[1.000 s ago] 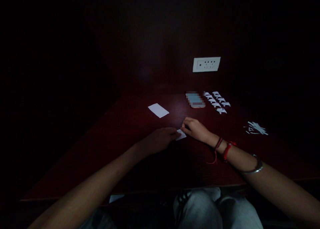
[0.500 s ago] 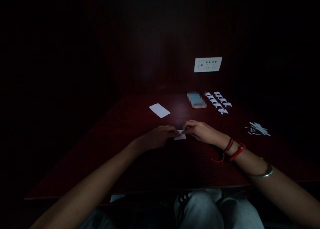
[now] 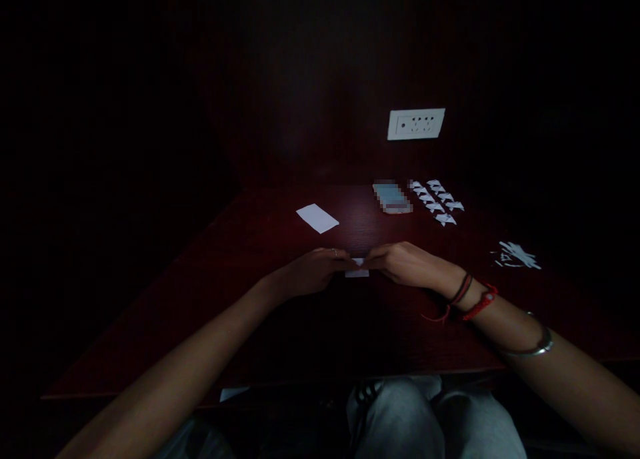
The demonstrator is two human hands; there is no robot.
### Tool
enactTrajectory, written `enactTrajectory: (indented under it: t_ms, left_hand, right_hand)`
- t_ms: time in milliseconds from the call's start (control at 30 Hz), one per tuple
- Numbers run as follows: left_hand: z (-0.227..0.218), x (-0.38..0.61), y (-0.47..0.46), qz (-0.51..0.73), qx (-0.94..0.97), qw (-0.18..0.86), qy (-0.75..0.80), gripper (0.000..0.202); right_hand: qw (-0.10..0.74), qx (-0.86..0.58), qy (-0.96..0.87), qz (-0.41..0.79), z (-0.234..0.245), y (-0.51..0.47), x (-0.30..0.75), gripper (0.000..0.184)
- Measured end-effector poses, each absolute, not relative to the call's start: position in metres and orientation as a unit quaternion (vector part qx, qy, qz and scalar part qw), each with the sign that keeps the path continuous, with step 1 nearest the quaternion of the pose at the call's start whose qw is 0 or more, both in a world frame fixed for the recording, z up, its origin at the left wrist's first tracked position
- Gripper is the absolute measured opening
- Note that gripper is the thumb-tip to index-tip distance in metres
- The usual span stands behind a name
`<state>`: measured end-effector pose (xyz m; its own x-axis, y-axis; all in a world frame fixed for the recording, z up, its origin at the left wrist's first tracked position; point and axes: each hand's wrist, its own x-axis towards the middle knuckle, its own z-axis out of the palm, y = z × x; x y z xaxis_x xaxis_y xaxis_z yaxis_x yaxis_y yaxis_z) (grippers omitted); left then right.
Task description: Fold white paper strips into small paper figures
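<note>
A small white piece of paper lies on the dark red table between my hands. My left hand pinches it from the left, fingertips near its middle. From the right, my right hand presses its fingertips on the same paper, almost meeting the left ones. The fingers hide much of its upper part, so I cannot tell how it is folded. Farther back lies a larger white paper sheet, which neither hand touches.
A phone with a blurred screen lies toward the back. Right of it stand several small folded paper pieces in two rows. Thin paper strips are heaped at the right. A white socket panel is on the wall.
Both hands stay at the small paper; my right fingertips have slid slightly in toward the left ones. The whole view has shifted a little.
</note>
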<state>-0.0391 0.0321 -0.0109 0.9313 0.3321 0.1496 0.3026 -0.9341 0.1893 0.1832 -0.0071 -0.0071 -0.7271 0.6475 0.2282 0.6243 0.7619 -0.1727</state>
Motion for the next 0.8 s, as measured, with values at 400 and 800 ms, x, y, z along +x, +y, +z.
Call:
enactTrajectory:
  t_ms: [400, 800]
  left_hand:
    - [-0.007, -0.039, 0.027, 0.084, 0.979, 0.053, 0.180, 0.049]
    - [-0.008, -0.037, 0.021, 0.086, 0.975, -0.011, 0.205, 0.040]
  right_hand:
    - [0.154, -0.383, -0.910, 0.028, 0.002, -0.001, 0.205, 0.032]
    - [0.231, -0.382, -0.891, 0.084, -0.014, 0.006, 0.187, 0.036]
